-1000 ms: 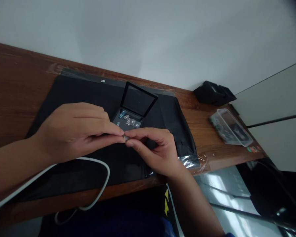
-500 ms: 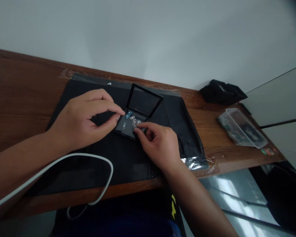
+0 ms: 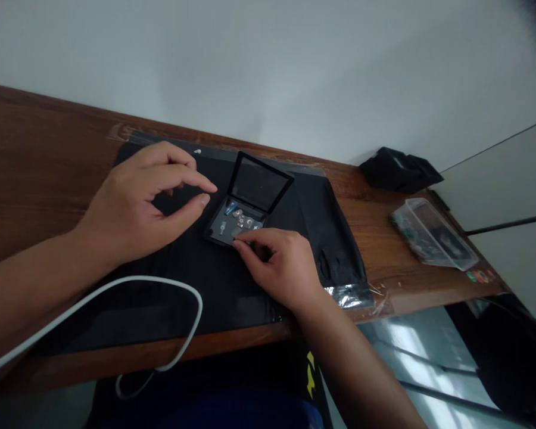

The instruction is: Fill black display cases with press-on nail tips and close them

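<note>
A small black case (image 3: 216,237) lies on a black mat (image 3: 170,298), its hinged, clear-windowed lid (image 3: 259,183) tipped up at the back. Several little charm-like pieces rest inside, among them a blue one (image 3: 231,207), a pale elongated one (image 3: 222,228) and a silvery cluster (image 3: 241,220). Left of the case, my left hand (image 3: 145,199) hovers with thumb and forefinger apart and nothing between them. My right hand (image 3: 281,259) is at the case's front edge, thumb and forefinger pinched together; what sits between the fingertips is too small to make out.
A white cable (image 3: 161,280) loops across the mat's front and over the table edge. To the right are black bins (image 3: 397,170) and a clear plastic box (image 3: 435,235) on the wooden table (image 3: 370,226). A tiny white piece (image 3: 197,151) lies near the mat's back edge.
My left hand has drawn back left and up from the case, its thumb and forefinger spreading apart. My right fingertips have shifted from over the pieces toward the case's front edge.
</note>
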Tool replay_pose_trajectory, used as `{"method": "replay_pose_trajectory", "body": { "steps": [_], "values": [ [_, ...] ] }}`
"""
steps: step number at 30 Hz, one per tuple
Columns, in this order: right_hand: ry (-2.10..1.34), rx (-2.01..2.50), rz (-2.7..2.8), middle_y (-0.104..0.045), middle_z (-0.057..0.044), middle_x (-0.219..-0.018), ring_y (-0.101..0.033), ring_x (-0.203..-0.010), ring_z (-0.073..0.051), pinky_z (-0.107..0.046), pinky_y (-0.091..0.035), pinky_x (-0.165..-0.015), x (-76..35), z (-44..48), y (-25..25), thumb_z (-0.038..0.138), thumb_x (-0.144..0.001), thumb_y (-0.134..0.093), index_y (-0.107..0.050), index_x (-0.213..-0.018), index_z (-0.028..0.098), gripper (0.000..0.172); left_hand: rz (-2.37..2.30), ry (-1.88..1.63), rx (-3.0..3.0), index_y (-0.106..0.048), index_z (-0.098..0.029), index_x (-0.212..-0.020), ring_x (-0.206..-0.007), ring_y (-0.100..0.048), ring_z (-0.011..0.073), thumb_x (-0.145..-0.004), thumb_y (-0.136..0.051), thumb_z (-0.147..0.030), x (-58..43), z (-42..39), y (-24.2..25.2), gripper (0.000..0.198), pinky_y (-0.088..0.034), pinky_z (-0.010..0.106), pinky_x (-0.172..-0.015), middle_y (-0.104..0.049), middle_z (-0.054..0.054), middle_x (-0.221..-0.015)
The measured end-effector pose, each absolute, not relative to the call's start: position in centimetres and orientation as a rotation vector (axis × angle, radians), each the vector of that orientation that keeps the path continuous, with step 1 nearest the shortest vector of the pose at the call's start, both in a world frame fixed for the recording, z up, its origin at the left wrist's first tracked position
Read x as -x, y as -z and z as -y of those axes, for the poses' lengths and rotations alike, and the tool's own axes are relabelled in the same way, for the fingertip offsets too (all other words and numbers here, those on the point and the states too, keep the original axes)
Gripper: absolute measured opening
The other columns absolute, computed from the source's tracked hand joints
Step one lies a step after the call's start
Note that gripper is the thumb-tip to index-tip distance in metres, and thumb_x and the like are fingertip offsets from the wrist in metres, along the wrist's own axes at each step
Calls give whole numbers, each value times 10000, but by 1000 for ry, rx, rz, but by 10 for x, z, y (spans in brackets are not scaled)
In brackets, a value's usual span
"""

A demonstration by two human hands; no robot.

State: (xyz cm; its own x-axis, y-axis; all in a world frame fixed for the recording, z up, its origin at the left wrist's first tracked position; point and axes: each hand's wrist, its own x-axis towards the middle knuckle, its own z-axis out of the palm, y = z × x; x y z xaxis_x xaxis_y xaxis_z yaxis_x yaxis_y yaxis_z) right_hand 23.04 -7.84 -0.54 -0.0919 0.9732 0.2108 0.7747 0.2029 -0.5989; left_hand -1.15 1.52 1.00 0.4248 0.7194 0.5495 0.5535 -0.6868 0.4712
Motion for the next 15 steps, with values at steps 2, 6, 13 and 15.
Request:
{"method": "replay_pose_trajectory", "body": {
  "steps": [2,6,13,15],
  "values": [
    [-460,1599,1913,-821,18,-774,-679,-643,-121,-257,-453,-663,-231,78,6,287,-1017,-819,-929,-1047,267,116,-1070,-1057,-2467,-863,-289,-1077,-940,-678,197,-1068,-649,-412,10,-17,-8,247,-493,292,-656,-737,27,-1100],
    [-390,1603,1879,-798,12,-760,-662,-646,-125,-258,-463,-682,-232,77,6,246,-1026,-789,-927,-1081,259,149,-961,-930,-2464,-861,-308,-1059,-881,-714,192,-1062,-653,-446,9,-20,-4,250,-542,315,-755,-754,8,-1012],
    [-398,1592,1904,-822,-7,-817,-685,-685,-134,-262,-476,-706,-230,76,7,237,-1030,-772,-934,-1105,245,179,-830,-751,-2518,-887,-363,-1142,-966,-732,227,-1077,-670,-526,16,-29,14,279,-568,350,-881,-778,8,-1091],
    [-411,1611,1910,-822,-7,-817,-686,-691,-138,-265,-472,-708,-230,76,6,239,-1021,-782,-934,-1103,245,173,-822,-711,-2525,-886,-370,-1182,-1004,-732,247,-1081,-665,-560,17,-31,19,308,-571,372,-912,-783,18,-1132]
  ]
}}
